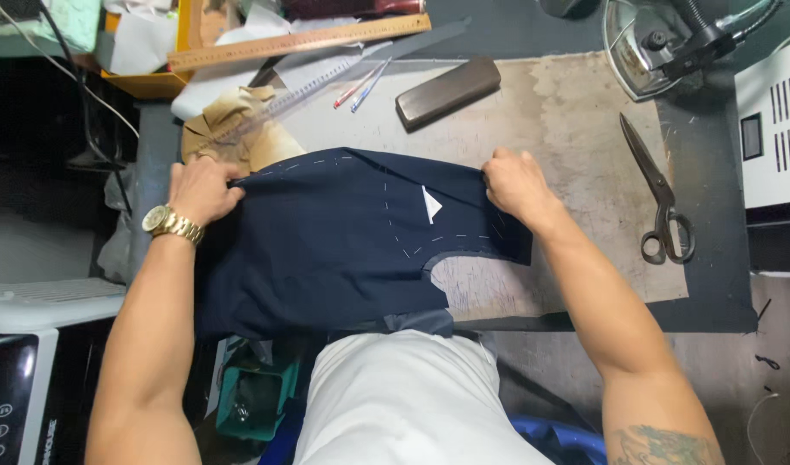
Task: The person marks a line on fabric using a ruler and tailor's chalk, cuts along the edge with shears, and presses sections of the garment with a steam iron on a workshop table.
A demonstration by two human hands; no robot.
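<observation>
A dark navy cut piece of cloth (326,241) with white basting stitches and a small white triangular tag lies on the worn padded table (576,129), hanging over its near edge. My left hand (204,188), with a gold watch on the wrist, pinches the cloth's far left edge. My right hand (517,185) grips the far right edge of the same cloth. Both hands hold it spread flat between them.
Large tailor's shears (657,202) lie at the right. A dark oblong block (448,91), two pens (360,84), a wooden ruler (300,41), a clear ruler and tan paper patterns (231,125) lie at the far side. An iron (662,39) rests at the top right.
</observation>
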